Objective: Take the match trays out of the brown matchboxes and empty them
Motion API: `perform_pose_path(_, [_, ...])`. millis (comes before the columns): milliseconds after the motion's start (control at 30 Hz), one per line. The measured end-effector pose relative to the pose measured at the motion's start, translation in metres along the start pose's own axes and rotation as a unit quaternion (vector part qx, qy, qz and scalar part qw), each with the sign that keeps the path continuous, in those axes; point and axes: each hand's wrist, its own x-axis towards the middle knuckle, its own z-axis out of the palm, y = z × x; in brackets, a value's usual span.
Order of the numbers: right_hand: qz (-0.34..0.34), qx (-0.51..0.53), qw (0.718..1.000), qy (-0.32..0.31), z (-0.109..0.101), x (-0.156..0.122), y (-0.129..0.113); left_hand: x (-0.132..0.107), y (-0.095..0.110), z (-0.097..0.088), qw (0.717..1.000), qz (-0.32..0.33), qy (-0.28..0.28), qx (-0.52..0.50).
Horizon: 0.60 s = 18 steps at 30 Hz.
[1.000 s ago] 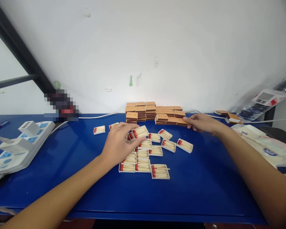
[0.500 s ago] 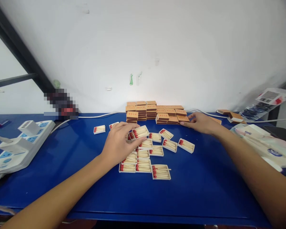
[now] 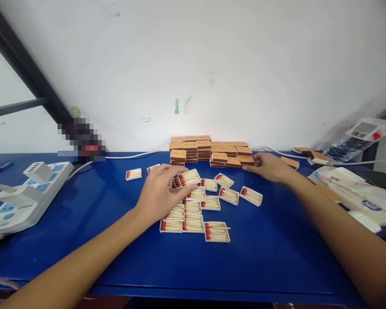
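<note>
My left hand [image 3: 159,189] is closed on a white matchbox tray [image 3: 189,177] full of red-tipped matches, held between thumb and fingers above other filled trays. Several of these open trays, such as one of the front trays [image 3: 217,232], lie on the blue tabletop below and to the right of it; some are partly hidden by the hand. My right hand [image 3: 267,166] is at the right end of the stacked orange matchboxes [image 3: 230,150], thumb and fingers around the end of a front matchbox [image 3: 246,160]. A taller matchbox stack [image 3: 190,148] stands to the left.
A white power strip [image 3: 48,193] with plugs sits at the left. Loose orange matchboxes [image 3: 320,158], a tissue pack [image 3: 363,195] and a clear plastic bag [image 3: 344,146] lie at the right. A white cable [image 3: 131,156] runs along the wall.
My right forearm has shifted slightly left, uncovering more of a loose matchbox behind it. The left hand keeps its grip on the tray, nearly still.
</note>
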Motion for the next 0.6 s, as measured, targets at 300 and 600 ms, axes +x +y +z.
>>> perform_pose_path(300, [-0.063, 0.048, 0.997, 0.021, -0.002, 0.001, 0.008, -0.001, 0.0, 0.001, 1.0, 0.003, -0.009, -0.003])
perform_pose_path(600, [-0.092, 0.052, 0.994, 0.035, 0.005, 0.004, 0.007, -0.001, 0.0, 0.001, 1.0, 0.002, -0.011, -0.005])
